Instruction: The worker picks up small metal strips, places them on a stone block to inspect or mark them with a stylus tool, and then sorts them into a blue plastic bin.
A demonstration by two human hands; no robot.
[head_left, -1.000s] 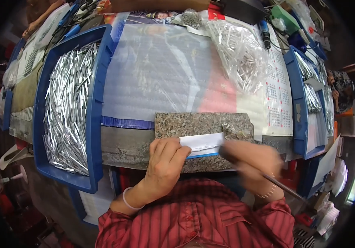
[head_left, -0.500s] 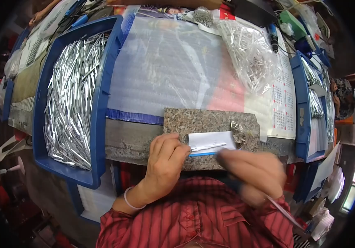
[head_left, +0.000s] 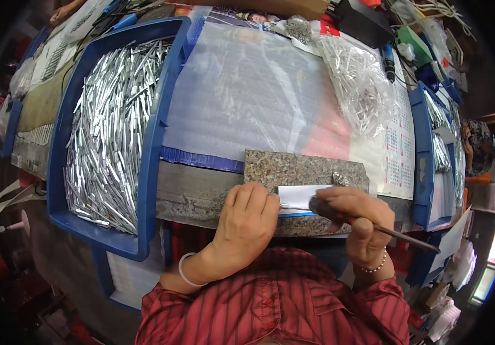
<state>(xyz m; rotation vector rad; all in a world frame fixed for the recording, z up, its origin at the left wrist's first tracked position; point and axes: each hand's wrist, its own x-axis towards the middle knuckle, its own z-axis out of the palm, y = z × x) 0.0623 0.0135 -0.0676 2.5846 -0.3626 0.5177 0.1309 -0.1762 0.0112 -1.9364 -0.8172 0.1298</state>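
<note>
Down at the bench edge, the left hand (head_left: 246, 221) lies on a granite slab (head_left: 299, 171), its fingers curled and pressed onto a white card (head_left: 300, 197) and a small metal piece at its left end; that piece is too small to make out. The right hand (head_left: 358, 217) is closed in a fist around a dark rod (head_left: 400, 234), whose handle end sticks out to the right while its tip rests on the card, just beside the left fingertips. A small grey metal lump (head_left: 340, 179) sits on the slab near the right knuckles. To the left stands a blue tray (head_left: 154, 138) heaped with silvery strips (head_left: 109, 132). Behind the slab lies a clear bag (head_left: 358, 83) of more small metal parts.
</note>
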